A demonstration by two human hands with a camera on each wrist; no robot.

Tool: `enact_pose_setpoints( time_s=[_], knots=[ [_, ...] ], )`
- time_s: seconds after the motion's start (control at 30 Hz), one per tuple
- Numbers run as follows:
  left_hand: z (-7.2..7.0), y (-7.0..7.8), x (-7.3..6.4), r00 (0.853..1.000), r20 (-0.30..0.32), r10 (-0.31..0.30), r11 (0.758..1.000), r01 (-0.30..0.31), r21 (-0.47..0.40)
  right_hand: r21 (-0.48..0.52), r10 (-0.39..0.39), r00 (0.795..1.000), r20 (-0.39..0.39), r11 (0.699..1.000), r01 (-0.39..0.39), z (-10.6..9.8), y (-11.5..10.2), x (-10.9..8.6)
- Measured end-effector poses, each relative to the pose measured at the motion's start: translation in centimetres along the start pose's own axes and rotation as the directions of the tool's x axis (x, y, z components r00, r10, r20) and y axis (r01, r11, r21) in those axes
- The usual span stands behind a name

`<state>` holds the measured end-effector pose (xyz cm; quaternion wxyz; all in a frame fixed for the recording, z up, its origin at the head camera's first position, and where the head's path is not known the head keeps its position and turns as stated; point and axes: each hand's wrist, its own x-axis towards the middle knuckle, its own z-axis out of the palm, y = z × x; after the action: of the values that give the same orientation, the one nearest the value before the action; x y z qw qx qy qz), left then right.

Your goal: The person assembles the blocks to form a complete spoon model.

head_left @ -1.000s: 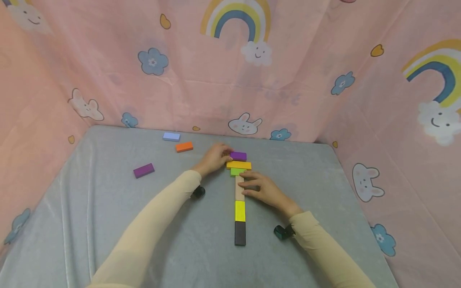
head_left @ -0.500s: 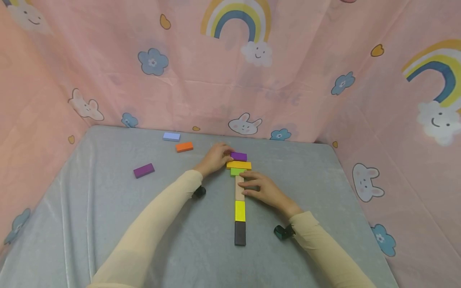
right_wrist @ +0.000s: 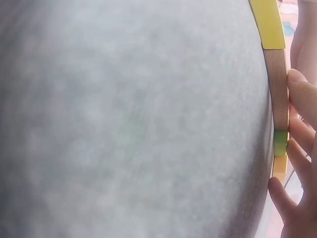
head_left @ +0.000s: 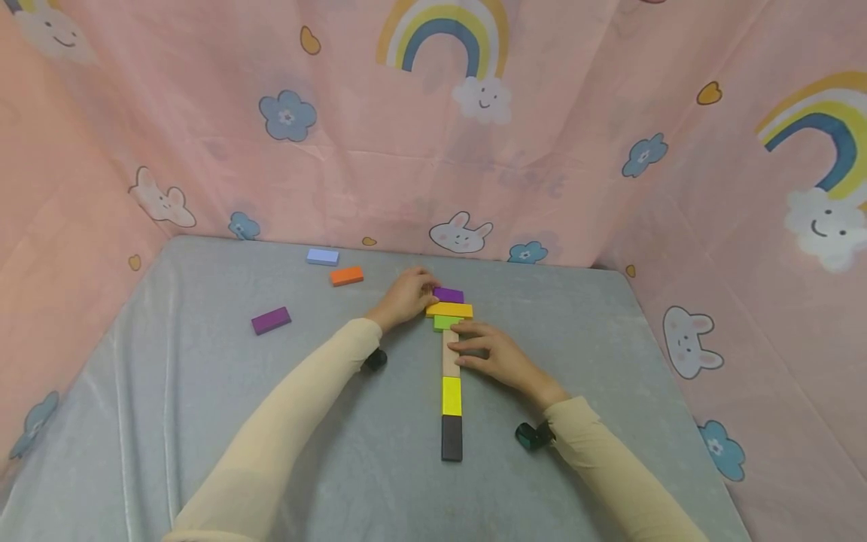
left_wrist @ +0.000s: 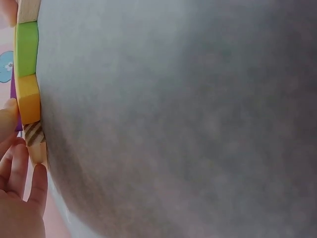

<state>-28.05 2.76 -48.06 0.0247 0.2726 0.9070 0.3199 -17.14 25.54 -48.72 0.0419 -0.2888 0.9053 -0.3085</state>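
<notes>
My left hand (head_left: 406,295) pinches the left end of a purple block (head_left: 449,296) between thumb and fingers. Next to that block, in the left wrist view, are a striped wooden piece (left_wrist: 34,133) and a pale wooden piece (left_wrist: 37,152), close to the fingertips. Nearer me, an orange-yellow block (head_left: 449,309) lies crosswise, then a green block (head_left: 445,324). A plain wooden block (head_left: 450,370), a yellow block (head_left: 451,397) and a black block (head_left: 451,438) continue the line lengthwise. Fingers spread and relaxed, my right hand (head_left: 500,355) rests against the plain wooden block and the green block.
Loose on the grey cloth-covered table (head_left: 169,361) lie a dark purple block (head_left: 271,321), an orange block (head_left: 347,276) and a light blue block (head_left: 323,257), all left of the line. A pink patterned curtain (head_left: 379,181) hangs behind the table and along both sides.
The purple block at my left fingertips has shifted very slightly toward me, nearer the orange-yellow block. Both hands and the other blocks look essentially still.
</notes>
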Motion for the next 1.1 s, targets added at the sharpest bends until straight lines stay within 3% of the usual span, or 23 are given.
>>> enact_pose_setpoints(
  time_s=[0.47,0.77,0.93,1.1],
  knots=[
    [-0.3,-0.1,0.0,1.0,0.031,-0.002,1.0,0.001,0.021,-0.015,-0.042,0.999,-0.019,0.999,0.042,0.0,0.0,0.1],
    [-1.0,-1.0,-0.6,0.999,0.036,-0.009,0.995,0.012,-0.095,-0.021,-0.017,1.0,-0.007,1.0,0.017,0.0,-0.1,0.0],
    [-2.2,-2.0,-1.8,0.999,0.031,-0.032,0.986,0.036,-0.161,-0.006,0.001,1.0,0.0,1.0,-0.001,0.0,-0.1,-0.1],
    [-4.7,-2.3,-3.8,0.999,0.013,-0.047,0.979,0.048,-0.2,-0.007,0.009,1.0,0.003,1.0,-0.009,0.1,0.1,-0.1]
  ],
)
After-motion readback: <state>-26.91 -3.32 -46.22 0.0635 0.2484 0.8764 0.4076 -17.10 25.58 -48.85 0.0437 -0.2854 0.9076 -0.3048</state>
